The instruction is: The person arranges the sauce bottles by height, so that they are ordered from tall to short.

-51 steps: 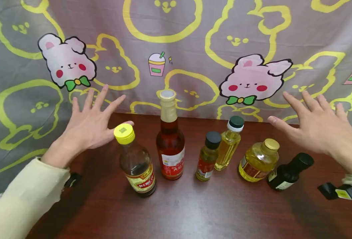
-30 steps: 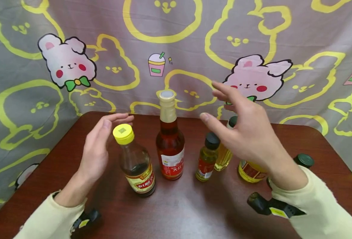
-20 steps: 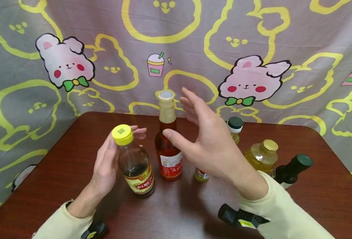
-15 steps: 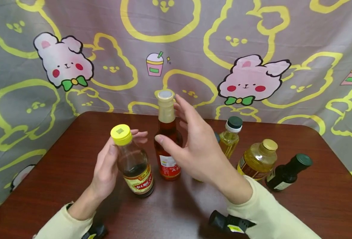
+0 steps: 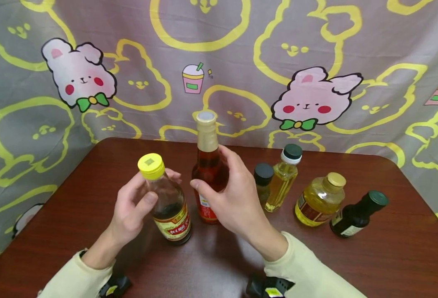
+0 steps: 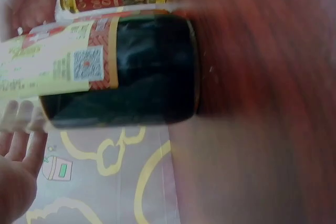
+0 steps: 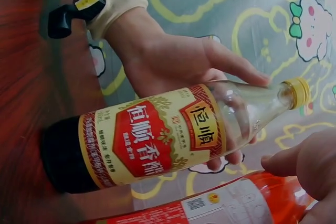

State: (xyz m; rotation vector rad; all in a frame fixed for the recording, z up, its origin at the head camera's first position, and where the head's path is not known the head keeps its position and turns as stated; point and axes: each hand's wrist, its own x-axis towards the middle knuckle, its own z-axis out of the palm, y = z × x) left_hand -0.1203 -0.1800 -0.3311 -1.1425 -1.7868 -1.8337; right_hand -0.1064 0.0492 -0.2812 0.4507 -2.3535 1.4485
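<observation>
In the head view my left hand (image 5: 129,211) is around the upper body of a vinegar bottle (image 5: 172,223) with a yellow cap, thumb in front and fingers behind. Dark liquid fills its lower part. The right wrist view shows this vinegar bottle (image 7: 152,135) label-on, with fingertips showing past its far side. My right hand (image 5: 237,198) curls around a taller bottle of red liquid (image 5: 208,169) with a gold-wrapped neck. Its thumb lies across the front, covering part of the label, and its fingers pass behind. Both bottles stand upright on the table, side by side.
Right of my hands stand a small black-capped bottle (image 5: 262,178), a slim oil bottle (image 5: 281,182), a round gold-capped oil bottle (image 5: 320,200) and a dark bottle (image 5: 354,219). A patterned curtain (image 5: 237,54) hangs behind the brown table (image 5: 397,265).
From spread positions at both sides, my hands have come inward. The left closed around the vinegar bottle, the right swept left past the other bottles onto the bottle of red liquid. The bottles stayed put.
</observation>
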